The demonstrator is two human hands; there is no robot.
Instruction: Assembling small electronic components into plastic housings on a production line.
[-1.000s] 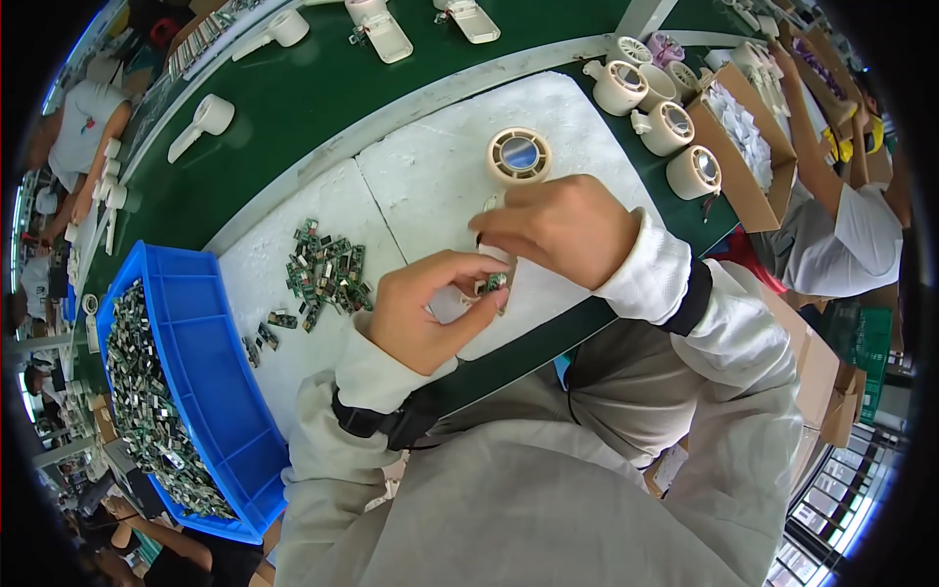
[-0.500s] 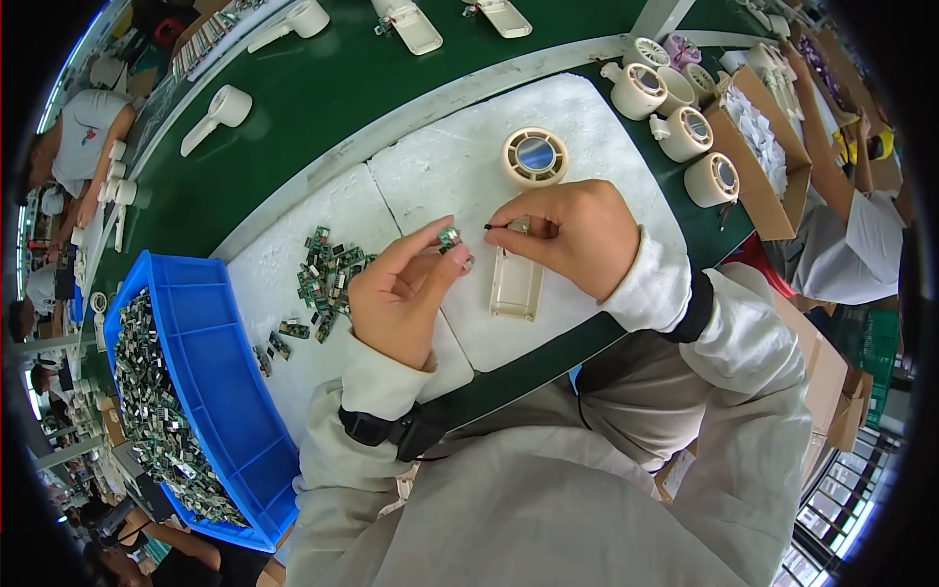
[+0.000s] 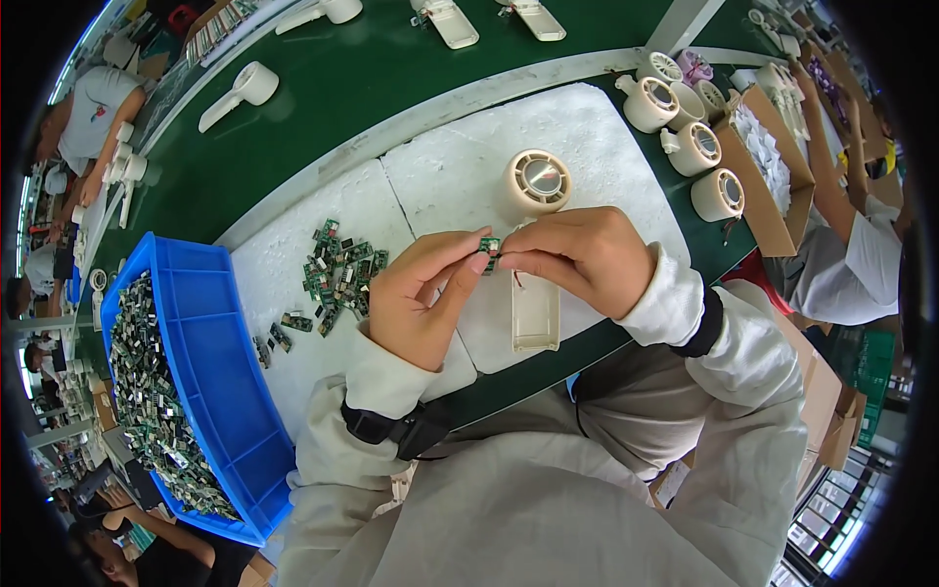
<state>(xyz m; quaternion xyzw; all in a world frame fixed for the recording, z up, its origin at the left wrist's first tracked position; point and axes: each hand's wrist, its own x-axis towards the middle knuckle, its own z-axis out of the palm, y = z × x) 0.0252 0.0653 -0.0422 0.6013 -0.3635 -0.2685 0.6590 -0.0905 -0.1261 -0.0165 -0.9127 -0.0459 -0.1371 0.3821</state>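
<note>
A small green circuit board (image 3: pixel 489 247) is pinched between the thumb and fingers of my left hand (image 3: pixel 419 295). My right hand (image 3: pixel 585 262) is closed at the board's right edge, its fingertips meeting the board. The small black plug seen in them a moment earlier is now covered by the fingers. Under my right hand lies a cream handheld fan, its round head (image 3: pixel 521 201) beyond the knuckles and its open, hollow handle (image 3: pixel 536 333) toward me. A short reddish wire shows at the handle's upper end. Left of my left hand is a pile of circuit boards (image 3: pixel 337 269).
A blue bin (image 3: pixel 210 342) full of circuit boards stands at the left. White foam sheets (image 3: pixel 450 147) cover the green table (image 3: pixel 323 108). Several cream fan heads (image 3: pixel 696 149) and a cardboard box (image 3: pixel 778 205) are at the right. Other people sit at both sides.
My hands have come together: the left moved right with the circuit board, and the right fingertips now touch it. The view has shifted slightly, and the fan head looks more tilted.
</note>
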